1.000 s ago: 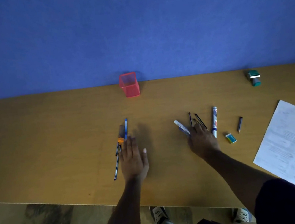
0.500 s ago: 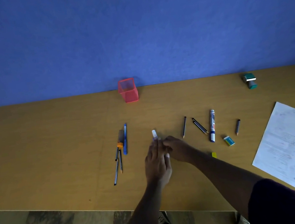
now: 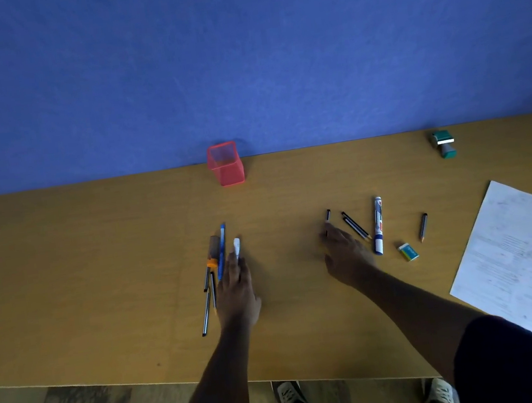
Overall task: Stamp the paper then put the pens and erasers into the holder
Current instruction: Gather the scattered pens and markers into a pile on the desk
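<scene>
A red mesh holder stands at the table's back edge. My left hand lies low over the table, its fingers closed on a white pen beside a blue pen, an orange-collared pen and thin black pens. My right hand pinches the lower end of a black pencil. To its right lie two black pencils, a white-and-blue marker, a short pencil and a small eraser. The paper lies at the right. The green stamp sits far back right.
The wooden table runs up to a blue wall. Its front edge crosses the lower part of the view, with floor and my shoes below it.
The white pen passed from my right hand to my left, which carried it left beside the blue pen. My right hand went back right onto a black pencil.
</scene>
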Demonstrator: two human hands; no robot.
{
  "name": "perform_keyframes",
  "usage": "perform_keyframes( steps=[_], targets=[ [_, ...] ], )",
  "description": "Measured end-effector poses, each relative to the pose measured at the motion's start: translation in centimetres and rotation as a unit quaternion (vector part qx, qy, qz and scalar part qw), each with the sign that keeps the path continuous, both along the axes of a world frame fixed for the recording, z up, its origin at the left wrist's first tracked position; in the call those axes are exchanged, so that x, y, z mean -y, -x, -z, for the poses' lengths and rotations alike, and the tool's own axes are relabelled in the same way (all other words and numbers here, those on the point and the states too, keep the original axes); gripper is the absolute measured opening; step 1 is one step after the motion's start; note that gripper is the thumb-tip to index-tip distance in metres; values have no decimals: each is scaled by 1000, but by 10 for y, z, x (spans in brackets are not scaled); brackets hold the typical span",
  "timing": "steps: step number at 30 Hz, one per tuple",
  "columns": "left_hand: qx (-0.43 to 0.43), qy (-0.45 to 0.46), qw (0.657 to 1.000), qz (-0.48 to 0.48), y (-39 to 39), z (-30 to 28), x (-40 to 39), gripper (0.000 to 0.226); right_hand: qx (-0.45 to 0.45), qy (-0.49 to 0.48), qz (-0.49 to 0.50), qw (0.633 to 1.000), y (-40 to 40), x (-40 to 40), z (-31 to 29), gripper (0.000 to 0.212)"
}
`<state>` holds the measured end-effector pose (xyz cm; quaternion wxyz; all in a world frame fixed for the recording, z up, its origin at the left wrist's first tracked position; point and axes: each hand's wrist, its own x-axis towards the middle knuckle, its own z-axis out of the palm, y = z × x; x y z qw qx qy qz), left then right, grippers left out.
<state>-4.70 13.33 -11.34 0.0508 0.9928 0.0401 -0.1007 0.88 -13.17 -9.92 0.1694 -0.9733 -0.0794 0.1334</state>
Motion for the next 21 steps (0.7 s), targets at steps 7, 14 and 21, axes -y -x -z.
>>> perform_keyframes(
  steps=[7, 14, 21],
  targets=[
    [89, 89, 992, 25, -4, -8, 24, 68, -35, -54, -75, 995, 9, -30, 2, 60],
    [49, 133, 987, 80, -6, -5, 60, 80, -72, -131, -164, 975, 13, -63, -12, 79],
    [52, 90, 989, 107, -3, 3, 43, 84, -27, -44, -125, 991, 8, -18, -12, 84]
  ],
)
